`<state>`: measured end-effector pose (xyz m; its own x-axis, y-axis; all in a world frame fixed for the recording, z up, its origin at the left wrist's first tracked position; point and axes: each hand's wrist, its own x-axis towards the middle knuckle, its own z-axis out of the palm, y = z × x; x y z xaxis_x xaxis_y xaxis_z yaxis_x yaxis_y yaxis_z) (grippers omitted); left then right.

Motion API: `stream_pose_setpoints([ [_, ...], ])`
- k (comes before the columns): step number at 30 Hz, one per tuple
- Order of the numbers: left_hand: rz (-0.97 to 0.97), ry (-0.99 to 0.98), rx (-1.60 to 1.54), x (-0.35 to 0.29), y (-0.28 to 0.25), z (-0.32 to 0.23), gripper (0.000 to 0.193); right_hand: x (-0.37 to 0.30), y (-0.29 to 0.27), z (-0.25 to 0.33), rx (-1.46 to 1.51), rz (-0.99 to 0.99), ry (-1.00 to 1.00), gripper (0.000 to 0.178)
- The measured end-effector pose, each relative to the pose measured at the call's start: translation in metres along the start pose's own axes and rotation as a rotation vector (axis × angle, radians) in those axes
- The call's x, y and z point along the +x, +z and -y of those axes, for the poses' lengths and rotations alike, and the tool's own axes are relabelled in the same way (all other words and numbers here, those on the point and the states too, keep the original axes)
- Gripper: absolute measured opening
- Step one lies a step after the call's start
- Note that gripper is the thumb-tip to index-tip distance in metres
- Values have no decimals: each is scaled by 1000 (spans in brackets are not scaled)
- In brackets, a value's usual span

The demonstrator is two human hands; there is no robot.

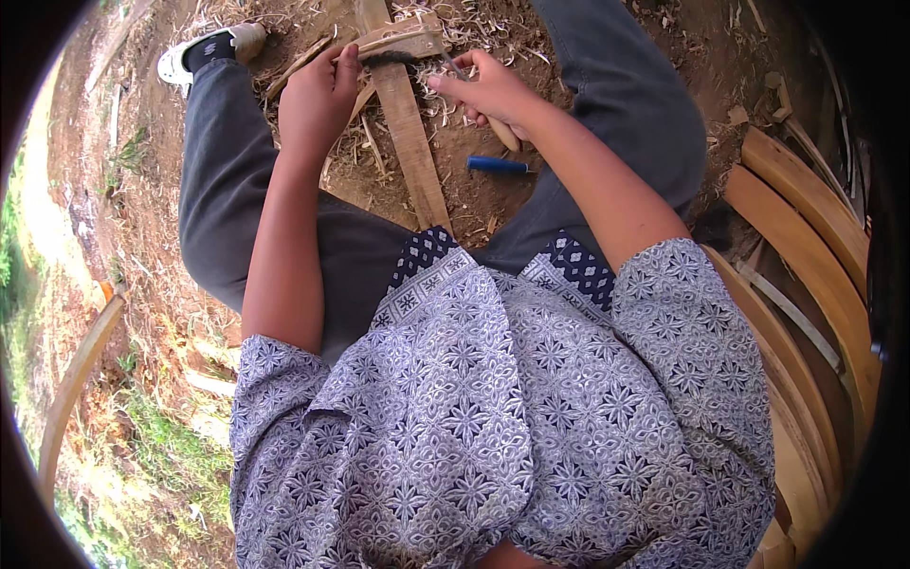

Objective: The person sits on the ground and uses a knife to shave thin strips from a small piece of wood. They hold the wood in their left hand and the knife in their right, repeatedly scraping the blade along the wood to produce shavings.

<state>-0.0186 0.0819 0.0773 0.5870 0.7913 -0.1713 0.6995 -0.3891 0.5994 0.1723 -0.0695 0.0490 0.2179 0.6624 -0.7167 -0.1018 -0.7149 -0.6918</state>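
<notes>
My left hand (pixel 319 95) is closed, thumb on top, on the left end of a pale wood piece (pixel 403 36). This piece lies across a long plank (pixel 412 142) on the ground, with a dark strip (pixel 389 59) along its near edge. My right hand (pixel 493 93) is wrapped round a thin-bladed carving tool. Its pale wooden handle (pixel 504 135) sticks out below my fingers, and its narrow metal blade slants up to the wood piece's right end. Whether the tip touches the wood I cannot tell. A blue tool handle (pixel 498 165) lies on the dirt near my right wrist.
Wood shavings (pixel 493 28) litter the dirt between my legs. Several long curved timbers (pixel 806 242) are stacked at the right. A curved wooden strip (pixel 78 389) stands at the far left, near grass (pixel 180 446). My left shoe (pixel 209 49) rests at the upper left.
</notes>
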Motion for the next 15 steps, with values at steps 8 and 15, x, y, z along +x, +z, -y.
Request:
stream_pose_setpoints([
  [8,50,-202,-693,-13,-38,26,47,-43,-15,7,266,-6,-95,28],
  [15,104,-104,-881,-73,-84,15,50,-110,-36,1,508,-95,-197,47],
])
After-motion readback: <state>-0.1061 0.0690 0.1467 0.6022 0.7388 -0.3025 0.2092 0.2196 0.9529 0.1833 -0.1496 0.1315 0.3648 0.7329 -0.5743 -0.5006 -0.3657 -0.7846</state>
